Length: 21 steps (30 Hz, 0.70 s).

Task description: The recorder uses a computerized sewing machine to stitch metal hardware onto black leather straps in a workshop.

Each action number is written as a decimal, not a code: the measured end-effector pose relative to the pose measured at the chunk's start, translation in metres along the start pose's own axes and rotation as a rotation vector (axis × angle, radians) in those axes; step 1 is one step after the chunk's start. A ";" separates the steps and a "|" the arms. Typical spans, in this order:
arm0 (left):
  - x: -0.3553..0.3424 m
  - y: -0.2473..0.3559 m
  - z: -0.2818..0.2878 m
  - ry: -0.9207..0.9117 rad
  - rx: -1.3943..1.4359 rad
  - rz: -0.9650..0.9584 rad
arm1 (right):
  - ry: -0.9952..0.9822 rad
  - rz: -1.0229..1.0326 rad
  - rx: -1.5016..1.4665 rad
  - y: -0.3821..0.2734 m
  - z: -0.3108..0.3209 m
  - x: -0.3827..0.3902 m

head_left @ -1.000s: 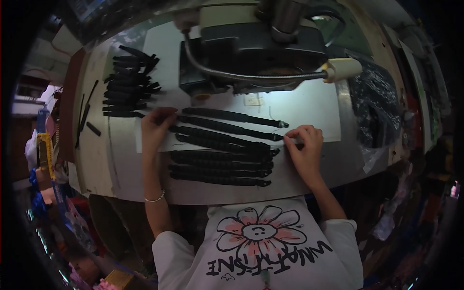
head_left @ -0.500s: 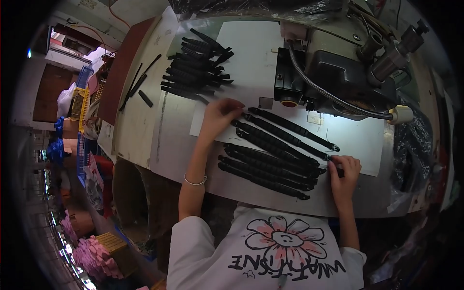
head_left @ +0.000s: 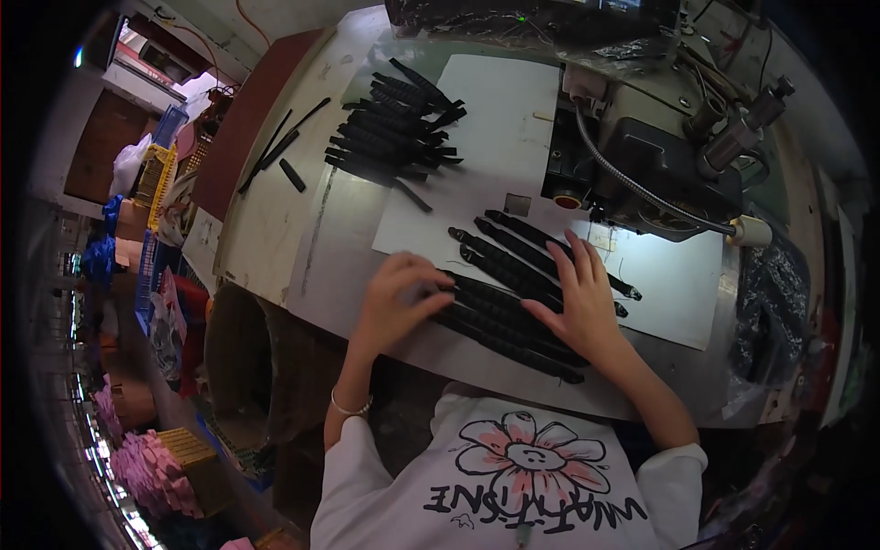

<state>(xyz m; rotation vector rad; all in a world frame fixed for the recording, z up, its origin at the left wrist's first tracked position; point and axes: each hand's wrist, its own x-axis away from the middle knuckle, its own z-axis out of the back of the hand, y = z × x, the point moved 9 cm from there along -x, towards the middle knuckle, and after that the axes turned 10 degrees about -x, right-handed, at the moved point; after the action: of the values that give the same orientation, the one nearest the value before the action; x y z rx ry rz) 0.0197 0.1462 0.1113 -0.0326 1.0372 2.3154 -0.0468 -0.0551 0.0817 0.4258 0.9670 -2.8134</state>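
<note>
Two hands rest on a bunch of long black strips (head_left: 513, 302) that lie side by side on the near part of the work table (head_left: 284, 238). Each strip is long and thin, and its long way runs from the far left down to the near right. The left hand (head_left: 399, 298) sits at the left end of the bunch, with its fingers curled down onto the strip ends; I cannot tell if it pinches one or only presses. The right hand (head_left: 577, 298) lies flat across the middle of the bunch with its fingers spread wide, pointing to the far side, so it crosses the strips and holds nothing. The strips lie partly on a white sheet (head_left: 495, 137) and partly on the bare table, right under both palms. The right ends of the strips stick out past the right hand, toward the near right. A second pile of black strips (head_left: 394, 124) lies well apart on the far left, closer to the left hand than to the right. A sewing machine (head_left: 660, 156) stands on the far right, just past the right hand's fingertips.
</note>
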 end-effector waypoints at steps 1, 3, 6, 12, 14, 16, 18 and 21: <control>0.015 0.012 0.006 -0.050 0.119 -0.003 | -0.045 -0.039 0.041 0.009 -0.016 -0.005; 0.023 0.047 0.021 -0.050 0.533 -0.210 | -0.149 -0.135 0.218 0.025 -0.027 -0.007; 0.043 0.145 0.076 -0.074 0.992 -0.791 | -0.330 -0.158 0.202 0.007 -0.050 -0.005; 0.067 0.254 0.111 -0.323 1.560 -1.302 | -0.266 -0.053 0.167 -0.047 -0.072 0.020; 0.065 0.266 0.097 -0.435 1.700 -1.224 | -0.109 -0.043 0.240 -0.041 -0.077 0.033; 0.070 0.281 0.088 -0.561 1.784 -1.259 | -0.048 -0.047 0.306 -0.043 -0.066 0.047; 0.077 0.295 0.076 -0.623 1.848 -1.335 | -0.076 -0.099 0.298 -0.040 -0.042 0.066; 0.082 0.306 0.053 -0.600 1.859 -1.160 | -0.004 -0.214 0.346 -0.013 -0.005 0.120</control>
<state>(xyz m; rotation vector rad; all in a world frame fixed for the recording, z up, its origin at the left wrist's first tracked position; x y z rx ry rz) -0.1980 0.0656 0.3333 0.5573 1.6800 -0.1309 -0.1626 -0.0464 0.0489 0.3717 0.5505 -3.1856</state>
